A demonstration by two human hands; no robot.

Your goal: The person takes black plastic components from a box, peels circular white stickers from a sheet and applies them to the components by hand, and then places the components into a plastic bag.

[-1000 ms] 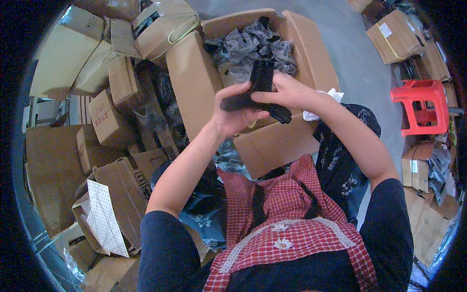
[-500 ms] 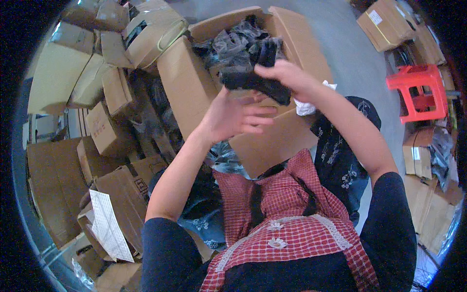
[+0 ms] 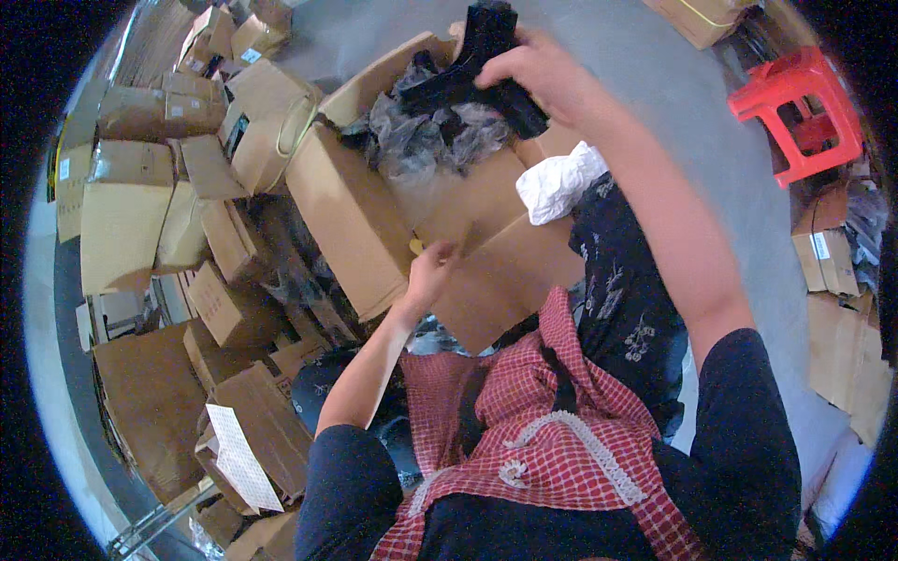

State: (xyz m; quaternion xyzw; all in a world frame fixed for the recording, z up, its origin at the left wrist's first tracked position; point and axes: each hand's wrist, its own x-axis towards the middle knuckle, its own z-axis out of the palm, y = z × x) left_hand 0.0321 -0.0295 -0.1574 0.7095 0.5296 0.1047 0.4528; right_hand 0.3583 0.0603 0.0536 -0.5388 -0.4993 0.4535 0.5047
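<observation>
My right hand point(image 3: 547, 79) grips dark black boots point(image 3: 486, 42) over the far side of an open cardboard box point(image 3: 341, 220). One boot's shaft points up and away, and another black part hangs below my fingers. Crumpled translucent plastic wrapping point(image 3: 426, 136) fills the far part of the box. My left hand point(image 3: 432, 273) is closed over the box's near left corner, with a small yellow thing point(image 3: 416, 246) at its fingertips; its kind is too small to tell. A crumpled white cloth or paper point(image 3: 558, 184) lies by my right knee, against the box.
Stacked cardboard boxes point(image 3: 126, 215) crowd the left side. A red plastic stool point(image 3: 800, 117) stands on the grey floor at the right, with more cartons point(image 3: 823, 262) beside it. A perforated white sheet point(image 3: 243, 458) rests on cardboard at the lower left.
My right hand has carried the boots away from me, up over the box's far side. My left hand, spread open near them before, has drawn back toward me and closed.
</observation>
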